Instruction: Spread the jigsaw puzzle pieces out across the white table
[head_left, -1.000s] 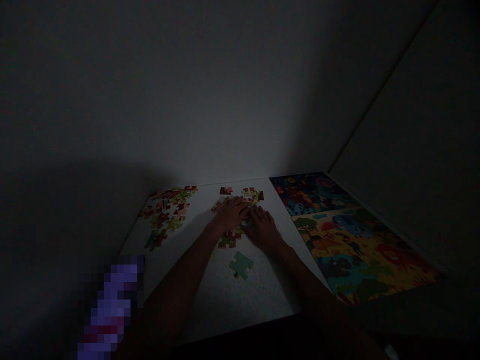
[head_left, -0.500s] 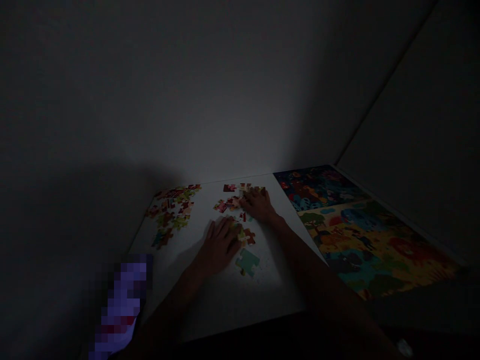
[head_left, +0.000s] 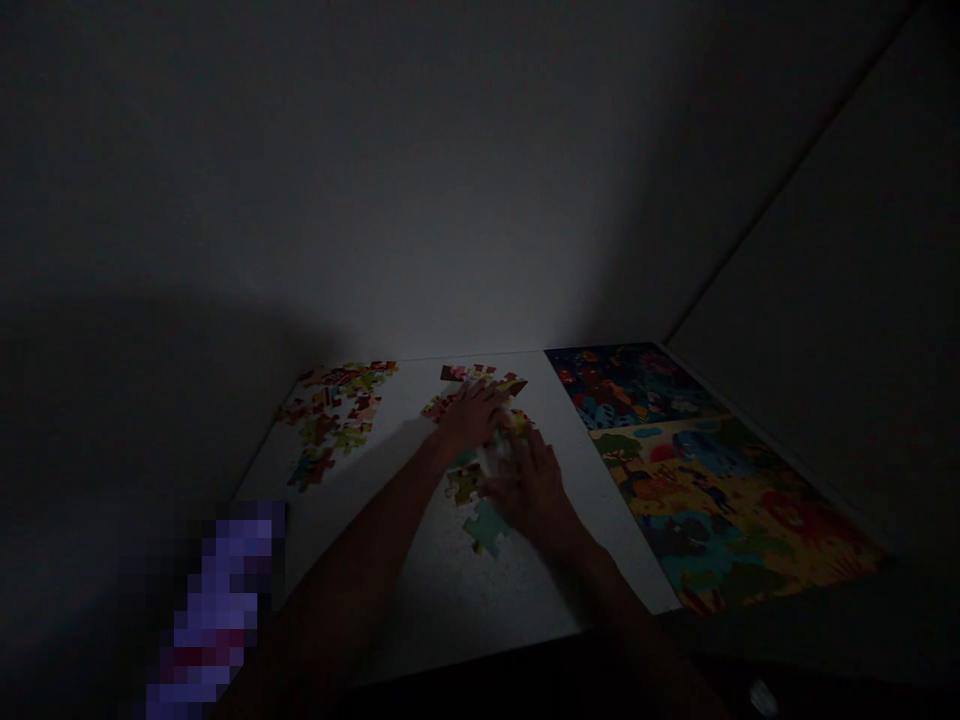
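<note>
Hands work best slow here: the left hand [head_left: 471, 412] lies flat, fingers spread on the loose colourful cardboard puzzle pieces [head_left: 480, 385] mid-table, while the right hand [head_left: 534, 488], grip unclear, covers pieces beside a pale green puzzle piece [head_left: 486, 527].

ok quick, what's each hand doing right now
left hand: open, flat on the puzzle pieces
right hand: open, resting on pieces, holding nothing that shows

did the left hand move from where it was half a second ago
Yes. The left hand has gone from the near part of the middle puzzle pieces, close to the teal piece, up to their far end, toward the wall.
</note>
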